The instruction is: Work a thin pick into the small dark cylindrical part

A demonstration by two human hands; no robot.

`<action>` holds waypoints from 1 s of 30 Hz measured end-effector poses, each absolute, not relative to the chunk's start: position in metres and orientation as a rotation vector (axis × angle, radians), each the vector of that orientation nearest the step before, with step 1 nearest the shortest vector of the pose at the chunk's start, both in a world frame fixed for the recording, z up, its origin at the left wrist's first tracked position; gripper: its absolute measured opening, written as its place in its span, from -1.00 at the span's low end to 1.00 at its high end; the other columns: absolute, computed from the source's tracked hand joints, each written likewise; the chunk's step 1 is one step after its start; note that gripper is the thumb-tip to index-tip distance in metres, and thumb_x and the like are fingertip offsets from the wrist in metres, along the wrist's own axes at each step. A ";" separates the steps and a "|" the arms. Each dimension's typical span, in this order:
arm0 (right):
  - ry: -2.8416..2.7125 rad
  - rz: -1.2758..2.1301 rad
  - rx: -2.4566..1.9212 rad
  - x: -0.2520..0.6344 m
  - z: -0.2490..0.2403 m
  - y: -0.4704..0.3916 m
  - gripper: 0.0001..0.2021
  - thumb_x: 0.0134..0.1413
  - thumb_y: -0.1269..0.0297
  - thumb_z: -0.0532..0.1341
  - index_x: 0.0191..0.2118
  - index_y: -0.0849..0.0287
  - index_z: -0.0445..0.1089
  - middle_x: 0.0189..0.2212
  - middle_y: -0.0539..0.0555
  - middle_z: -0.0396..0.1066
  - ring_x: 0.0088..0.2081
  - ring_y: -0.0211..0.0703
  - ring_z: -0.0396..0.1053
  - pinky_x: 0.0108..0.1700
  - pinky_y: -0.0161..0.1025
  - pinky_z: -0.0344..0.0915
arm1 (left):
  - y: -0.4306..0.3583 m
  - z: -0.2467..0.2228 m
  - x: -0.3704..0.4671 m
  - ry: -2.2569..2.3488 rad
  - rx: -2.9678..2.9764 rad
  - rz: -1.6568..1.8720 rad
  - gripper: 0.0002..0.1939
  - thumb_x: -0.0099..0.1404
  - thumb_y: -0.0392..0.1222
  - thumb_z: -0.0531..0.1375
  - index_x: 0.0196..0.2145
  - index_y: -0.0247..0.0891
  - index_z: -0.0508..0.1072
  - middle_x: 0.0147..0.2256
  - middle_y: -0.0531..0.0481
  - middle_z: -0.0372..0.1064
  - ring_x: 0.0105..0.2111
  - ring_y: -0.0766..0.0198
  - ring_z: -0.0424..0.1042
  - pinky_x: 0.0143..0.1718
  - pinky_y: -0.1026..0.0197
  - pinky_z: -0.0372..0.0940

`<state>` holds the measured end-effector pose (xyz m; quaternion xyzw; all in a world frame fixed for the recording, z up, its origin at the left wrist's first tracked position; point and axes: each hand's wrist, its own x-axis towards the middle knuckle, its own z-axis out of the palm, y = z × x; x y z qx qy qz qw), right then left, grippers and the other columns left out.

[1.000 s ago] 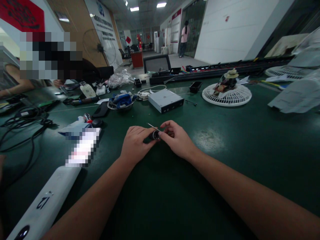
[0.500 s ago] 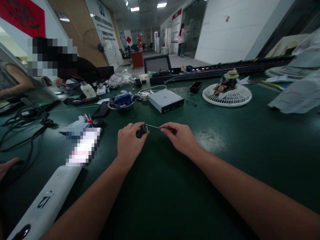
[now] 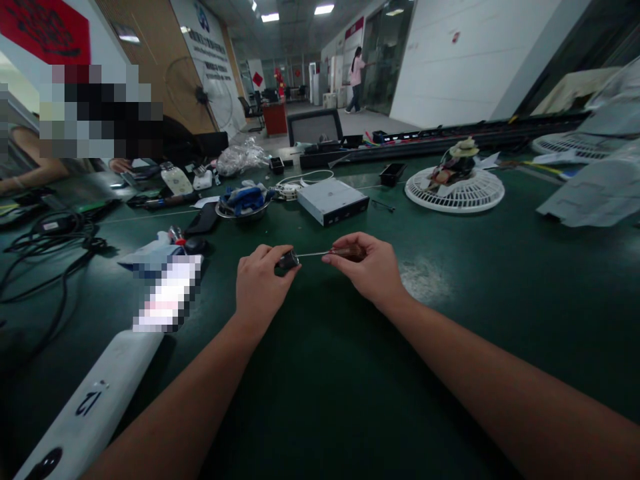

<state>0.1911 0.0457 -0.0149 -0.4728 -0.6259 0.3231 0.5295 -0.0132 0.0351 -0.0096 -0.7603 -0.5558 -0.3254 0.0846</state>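
Note:
My left hand (image 3: 261, 285) is closed round a small dark cylinder (image 3: 287, 260), thumb below and fingers above, its pale-rimmed end turned to the right. Just what the cylinder is, I cannot make out. My right hand (image 3: 373, 268) grips a screwdriver (image 3: 349, 253) by its brownish handle. The thin metal shaft runs left from the fingertips to the cylinder's rimmed end. Whether the tip touches a screw there is too small to tell. Both hands are held over the dark green table (image 3: 300, 373).
Ahead lie an optical disc drive (image 3: 333, 200), a metal bowl with blue cloth (image 3: 243, 201) and a white fan grille (image 3: 454, 190). At left are a lit phone (image 3: 167, 293), a long white device (image 3: 93, 400) and black cables (image 3: 60, 240). Another person (image 3: 170, 143) sits at far left.
My right hand has shifted slightly right and up, so more of the screwdriver's handle shows and its shaft lies more level. Another person's hand at the left edge has gone from view.

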 end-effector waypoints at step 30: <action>-1.346 0.974 -0.918 0.187 -0.014 0.046 -0.80 0.22 0.14 0.16 -0.19 0.16 0.40 -0.48 -0.01 0.39 -0.48 -0.29 0.31 -0.48 -0.30 0.23 | 0.034 -0.010 -0.013 -1.652 -2.290 -0.929 -0.70 0.19 -0.15 0.32 -0.10 -0.12 0.49 -0.22 -0.04 0.40 -0.23 0.06 0.40 -0.21 0.00 0.24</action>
